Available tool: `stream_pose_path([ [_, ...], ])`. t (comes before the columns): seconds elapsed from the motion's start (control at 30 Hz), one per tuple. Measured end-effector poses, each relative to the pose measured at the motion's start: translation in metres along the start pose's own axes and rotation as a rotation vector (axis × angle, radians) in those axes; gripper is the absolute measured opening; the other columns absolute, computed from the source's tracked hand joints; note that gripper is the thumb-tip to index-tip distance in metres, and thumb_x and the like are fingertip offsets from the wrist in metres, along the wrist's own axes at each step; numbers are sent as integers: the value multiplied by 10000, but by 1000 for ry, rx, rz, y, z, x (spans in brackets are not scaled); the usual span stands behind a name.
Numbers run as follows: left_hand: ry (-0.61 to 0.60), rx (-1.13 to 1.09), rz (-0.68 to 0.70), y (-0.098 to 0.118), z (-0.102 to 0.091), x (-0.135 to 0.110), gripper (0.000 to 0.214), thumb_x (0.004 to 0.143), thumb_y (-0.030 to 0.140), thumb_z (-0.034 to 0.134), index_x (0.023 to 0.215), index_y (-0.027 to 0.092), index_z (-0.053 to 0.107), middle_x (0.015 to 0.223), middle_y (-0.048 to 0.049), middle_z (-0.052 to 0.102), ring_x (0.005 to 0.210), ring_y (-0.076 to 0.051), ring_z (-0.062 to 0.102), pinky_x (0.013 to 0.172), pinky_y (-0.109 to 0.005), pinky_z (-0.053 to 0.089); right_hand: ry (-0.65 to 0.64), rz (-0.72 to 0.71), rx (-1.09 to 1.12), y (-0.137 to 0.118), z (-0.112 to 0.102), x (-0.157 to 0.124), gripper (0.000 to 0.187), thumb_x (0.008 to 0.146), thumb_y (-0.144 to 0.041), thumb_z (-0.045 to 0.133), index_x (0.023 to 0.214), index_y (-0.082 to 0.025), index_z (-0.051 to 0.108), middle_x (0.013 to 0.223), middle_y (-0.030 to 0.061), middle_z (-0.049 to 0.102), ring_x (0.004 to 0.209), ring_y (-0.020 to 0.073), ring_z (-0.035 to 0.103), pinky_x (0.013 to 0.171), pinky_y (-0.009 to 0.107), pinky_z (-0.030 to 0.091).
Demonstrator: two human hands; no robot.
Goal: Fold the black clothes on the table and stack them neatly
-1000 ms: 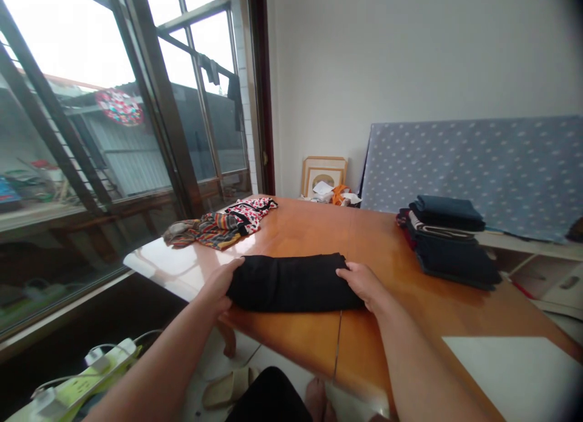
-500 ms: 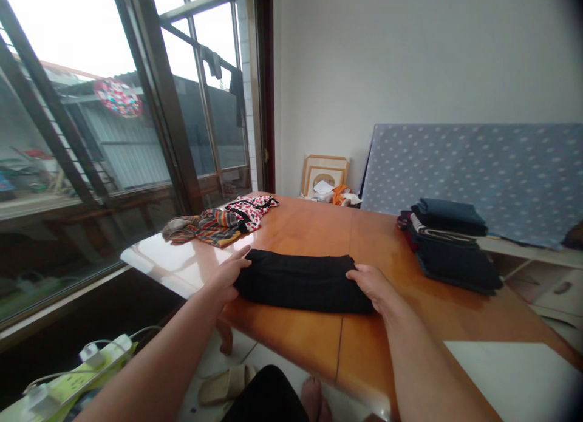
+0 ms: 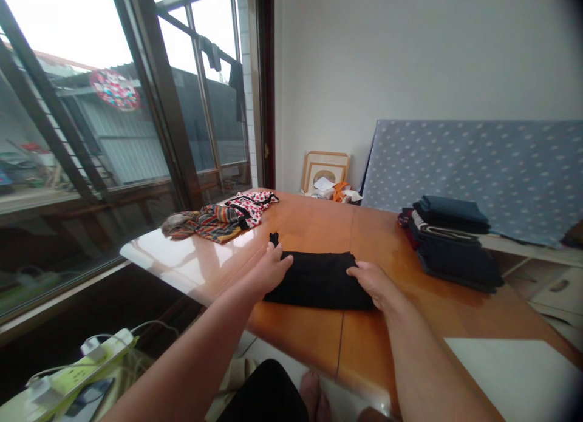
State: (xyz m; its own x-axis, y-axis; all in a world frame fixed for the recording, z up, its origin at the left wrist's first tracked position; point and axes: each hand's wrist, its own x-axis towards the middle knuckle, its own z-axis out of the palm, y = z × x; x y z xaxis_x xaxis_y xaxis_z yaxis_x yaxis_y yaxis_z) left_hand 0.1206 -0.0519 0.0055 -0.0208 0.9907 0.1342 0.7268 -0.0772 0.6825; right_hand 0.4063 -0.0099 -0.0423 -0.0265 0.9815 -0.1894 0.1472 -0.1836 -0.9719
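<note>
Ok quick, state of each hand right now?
Left hand: closed, holding the black cloth toward its left end.
Right hand: closed, holding the black cloth's right end.

Head-worn view (forward, downward)

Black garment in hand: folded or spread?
Folded: the black garment forms a compact band over the wooden table, left hand gripping one end, right hand the other. Layer count: cannot tell.
</note>
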Motion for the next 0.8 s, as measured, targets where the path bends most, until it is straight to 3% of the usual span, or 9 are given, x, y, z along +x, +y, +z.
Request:
stream_pose_path([
  [0.1,-85,254,-20,10,29,-4,733,901,491,506,1491,74,386,1645,-264,164,1534,-401,84,1204,-567,173,-4,-6,-5,1,-1,1,164,682,-271,622,796,-177,693,684,65,728,694,234,698,646,290,511],
  [0.23,-80,422,31,14,50,-12,860,878,543,517,1562,94,250,1650,-270,127,1529,-436,35,1191,-621,93,-18,-5,8,3,-1,3,170,683,-271,617,799,-170,690,671,67,721,679,235,697,628,288,508],
  [0.33,-124,418,25,18,42,-12,939,860,647,514,1582,120,226,1648,-266,146,1522,-455,58,1178,-635,129,-24,-7,15,5,-1,4,186,686,-264,615,820,-163,697,673,66,721,667,231,697,618,285,507],
  [0.4,-123,375,21,20,28,-6,904,881,666,475,1573,123,270,1631,-254,231,1515,-438,166,1176,-591,209,-25,-14,22,5,0,4,191,688,-256,614,832,-164,699,680,63,725,670,226,698,626,282,512],
  [0.5,-61,267,60,12,6,7,629,968,511,382,1473,145,471,1520,-181,487,1405,-338,456,1133,-449,366,-17,-21,20,4,1,3,160,694,-248,609,810,-172,689,648,53,714,662,218,696,633,275,515],
  [0.6,-46,178,212,-7,-6,18,439,983,361,354,1274,234,657,1331,-61,677,1228,-247,623,1055,-354,461,-12,-27,6,2,1,1,124,702,-249,606,776,-178,676,605,45,694,645,213,690,629,269,512],
  [0.7,-54,249,351,-26,-4,19,420,977,316,369,1243,235,685,1311,-55,687,1236,-227,613,1091,-357,443,9,-45,-26,0,1,-1,119,705,-258,615,768,-179,676,613,44,698,653,212,689,625,265,507],
  [0.8,-84,403,393,-35,2,13,468,1005,385,344,1344,239,632,1522,-52,513,1461,-285,373,1212,-512,267,17,-53,-33,0,1,-2,126,709,-271,623,774,-179,681,637,44,708,668,215,692,642,273,513],
])
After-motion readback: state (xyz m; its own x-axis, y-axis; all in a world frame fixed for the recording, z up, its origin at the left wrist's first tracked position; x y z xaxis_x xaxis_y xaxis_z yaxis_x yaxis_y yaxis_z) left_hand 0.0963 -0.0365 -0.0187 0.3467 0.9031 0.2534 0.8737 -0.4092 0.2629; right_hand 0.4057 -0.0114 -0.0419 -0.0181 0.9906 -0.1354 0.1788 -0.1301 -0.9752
